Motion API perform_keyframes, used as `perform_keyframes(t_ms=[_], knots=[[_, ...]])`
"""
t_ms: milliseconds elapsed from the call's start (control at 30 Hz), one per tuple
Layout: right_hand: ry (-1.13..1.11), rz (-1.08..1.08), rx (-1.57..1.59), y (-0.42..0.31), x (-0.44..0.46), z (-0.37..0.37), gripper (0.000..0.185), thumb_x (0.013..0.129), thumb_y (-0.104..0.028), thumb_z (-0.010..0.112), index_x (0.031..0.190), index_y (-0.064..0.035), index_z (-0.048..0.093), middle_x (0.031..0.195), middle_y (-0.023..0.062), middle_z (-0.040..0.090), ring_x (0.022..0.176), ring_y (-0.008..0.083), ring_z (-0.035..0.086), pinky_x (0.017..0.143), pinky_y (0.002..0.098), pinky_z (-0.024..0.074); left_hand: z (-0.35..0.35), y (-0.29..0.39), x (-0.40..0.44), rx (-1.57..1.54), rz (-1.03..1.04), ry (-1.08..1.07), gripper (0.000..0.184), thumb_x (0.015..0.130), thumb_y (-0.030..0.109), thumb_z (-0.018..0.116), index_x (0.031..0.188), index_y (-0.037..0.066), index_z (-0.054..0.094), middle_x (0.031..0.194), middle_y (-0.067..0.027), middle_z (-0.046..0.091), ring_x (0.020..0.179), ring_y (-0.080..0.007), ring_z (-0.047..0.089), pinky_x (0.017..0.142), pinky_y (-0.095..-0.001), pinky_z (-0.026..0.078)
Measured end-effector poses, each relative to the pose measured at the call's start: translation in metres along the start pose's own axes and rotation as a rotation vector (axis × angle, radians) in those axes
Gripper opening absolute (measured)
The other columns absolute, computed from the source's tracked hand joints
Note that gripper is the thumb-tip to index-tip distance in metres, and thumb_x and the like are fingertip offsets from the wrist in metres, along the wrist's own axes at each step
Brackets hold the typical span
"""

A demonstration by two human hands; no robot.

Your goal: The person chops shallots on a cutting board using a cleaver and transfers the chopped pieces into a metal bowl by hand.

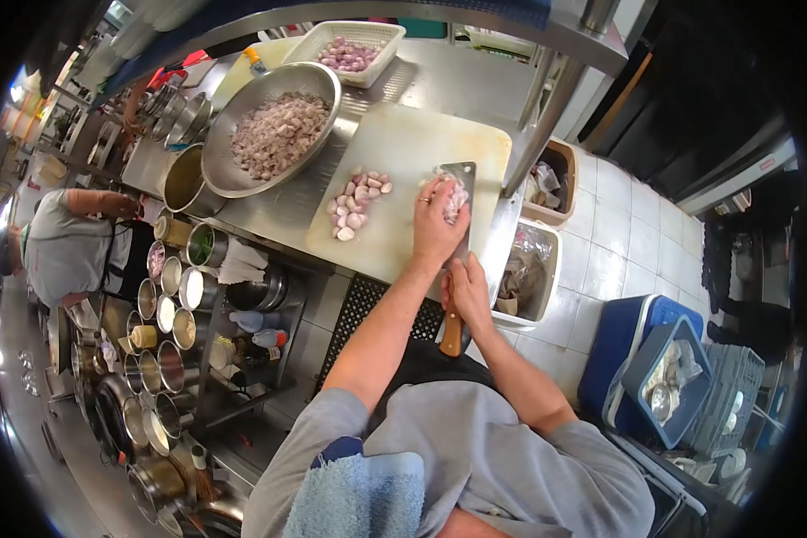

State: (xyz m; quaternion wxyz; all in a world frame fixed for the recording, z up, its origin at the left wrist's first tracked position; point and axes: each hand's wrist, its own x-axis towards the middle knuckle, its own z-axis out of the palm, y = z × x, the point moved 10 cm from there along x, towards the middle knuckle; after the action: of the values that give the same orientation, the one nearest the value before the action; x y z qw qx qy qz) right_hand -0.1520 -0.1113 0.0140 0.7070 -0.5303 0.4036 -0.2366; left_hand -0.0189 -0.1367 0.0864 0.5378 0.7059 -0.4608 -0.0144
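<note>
My left hand [437,215] is cupped over a pile of chopped shallots [458,199], pressing them against the wide blade of a cleaver [469,172]. My right hand [466,285] grips the cleaver near the base of its blade, and the wooden handle sticks out below towards my body. Both hands are at the right side of a white cutting board [412,134]. To their left on the board lies a group of whole peeled shallots [357,202]. A large steel bowl [220,161] filled with chopped shallots [278,134] stands beyond the board's left edge.
A white basket [390,58] of unpeeled shallots sits behind the board. Bins [547,287] stand right of the steel table, under a shelf post [547,125]. Left are several pots [208,244] and a co-worker [67,242]. A blue cooler [614,350] stands on the floor.
</note>
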Motion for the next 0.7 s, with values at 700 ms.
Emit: perform_keyframes(t_ms=[700], knots=[[-0.138, -0.308, -0.183, -0.152, 0.108, 0.215, 0.013, 0.103, -0.015, 0.045, 0.099, -0.0037, 0.049, 0.062, 0.0063, 0.053, 0.045, 0.0154, 0.051, 0.04, 0.0318, 0.0427, -0.221, -0.044, 0.18, 0.079, 0.082, 0.361, 0.04, 0.082, 0.017, 0.071, 0.118, 0.001, 0.064, 0.121, -0.0255, 0.061, 0.112, -0.0425, 0.059, 0.097, -0.0449, 0.049]])
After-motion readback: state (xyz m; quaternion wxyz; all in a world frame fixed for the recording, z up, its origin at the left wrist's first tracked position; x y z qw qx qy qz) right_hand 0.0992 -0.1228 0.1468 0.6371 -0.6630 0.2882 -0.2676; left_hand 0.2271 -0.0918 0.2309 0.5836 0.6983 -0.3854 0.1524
